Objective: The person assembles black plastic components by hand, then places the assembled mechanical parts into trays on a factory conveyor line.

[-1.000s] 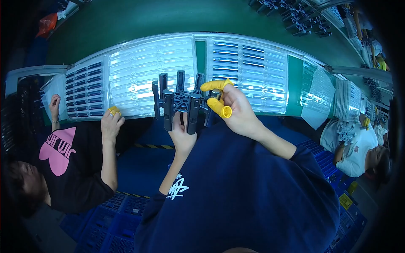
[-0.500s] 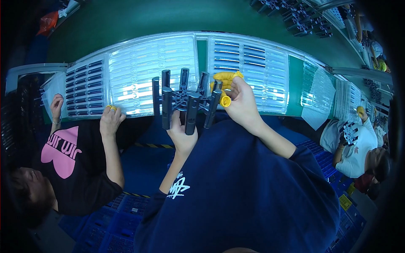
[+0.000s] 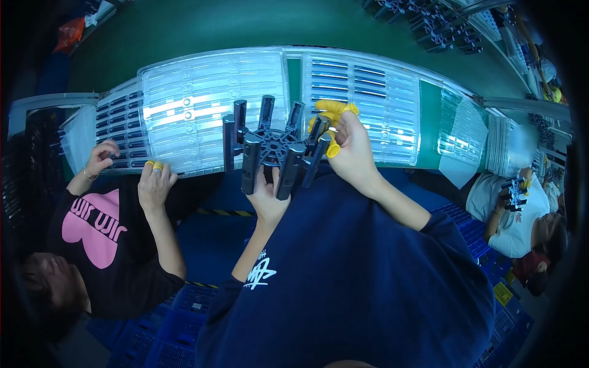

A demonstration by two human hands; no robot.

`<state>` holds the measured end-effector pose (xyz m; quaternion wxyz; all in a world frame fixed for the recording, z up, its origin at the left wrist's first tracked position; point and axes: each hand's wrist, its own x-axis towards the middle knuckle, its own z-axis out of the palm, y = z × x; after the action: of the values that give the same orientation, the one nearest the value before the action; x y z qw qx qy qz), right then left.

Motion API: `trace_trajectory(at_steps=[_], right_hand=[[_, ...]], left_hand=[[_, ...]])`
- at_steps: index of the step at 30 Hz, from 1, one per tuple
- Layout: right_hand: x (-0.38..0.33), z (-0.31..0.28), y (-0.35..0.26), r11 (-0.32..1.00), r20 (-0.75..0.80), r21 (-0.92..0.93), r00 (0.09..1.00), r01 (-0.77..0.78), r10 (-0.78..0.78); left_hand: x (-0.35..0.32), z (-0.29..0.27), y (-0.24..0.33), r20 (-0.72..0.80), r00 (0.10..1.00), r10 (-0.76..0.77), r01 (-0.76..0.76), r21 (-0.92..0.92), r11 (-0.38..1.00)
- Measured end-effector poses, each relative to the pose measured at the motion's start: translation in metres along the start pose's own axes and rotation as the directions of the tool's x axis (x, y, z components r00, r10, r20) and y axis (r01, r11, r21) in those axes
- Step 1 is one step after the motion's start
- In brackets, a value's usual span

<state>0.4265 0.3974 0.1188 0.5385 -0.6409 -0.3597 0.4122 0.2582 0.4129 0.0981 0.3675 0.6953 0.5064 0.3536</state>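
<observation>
My left hand [image 3: 268,199] is closed from below on a round black rack [image 3: 272,147], a spoked hub ringed by several upright black tubes [image 3: 250,164]. It holds the rack above the table's near edge. At the rack's right side is my right hand [image 3: 354,153], with yellow finger cots [image 3: 331,109] on its fingertips and thumb. Its fingers curl behind a dark tube [image 3: 317,130] on the rim, with the thumb in front; the exact contact is partly hidden.
Behind the rack lie a clear plastic tray [image 3: 208,92] and another tray [image 3: 392,116] partly filled with dark tubes. At left, a co-worker's hands [image 3: 156,184] are by a tray of dark tubes [image 3: 126,126]. More racks [image 3: 442,27] stand far right, near another co-worker.
The rack has tipped, so its spoked hub now faces up more. My right hand stays beside it. At left, the clear tray has shifted left and the co-worker's hands have moved.
</observation>
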Motion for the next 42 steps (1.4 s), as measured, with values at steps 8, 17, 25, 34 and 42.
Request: trace_trajectory(at_steps=[8, 17, 25, 34, 42], right_hand=[[-0.003, -0.008, -0.005, 0.989, 0.223, 0.014, 0.965, -0.146, 0.140], [0.013, -0.053, 0.025, 0.798, -0.072, -0.595, 0.983, 0.094, -0.169], [0.030, -0.112, 0.100, 0.309, -0.002, -0.949, 0.981, 0.060, -0.196], [0.033, -0.105, 0.098, 0.337, -0.043, -0.941, 0.977, 0.031, -0.210], [0.022, -0.098, 0.075, 0.319, -0.105, -0.947, 0.968, -0.028, -0.227]], left_hand=[[0.007, 0.001, -0.003, -0.066, 0.990, -0.125, 0.124, -0.025, 0.992], [0.015, -0.007, -0.010, -0.212, 0.969, -0.130, 0.124, -0.042, 0.991], [0.006, -0.003, -0.014, 0.101, 0.943, -0.317, 0.333, -0.330, 0.884], [0.013, -0.007, 0.010, 0.206, 0.865, -0.458, 0.502, -0.338, 0.796], [0.016, -0.006, 0.024, 0.300, 0.840, -0.451, 0.539, -0.367, 0.758]])
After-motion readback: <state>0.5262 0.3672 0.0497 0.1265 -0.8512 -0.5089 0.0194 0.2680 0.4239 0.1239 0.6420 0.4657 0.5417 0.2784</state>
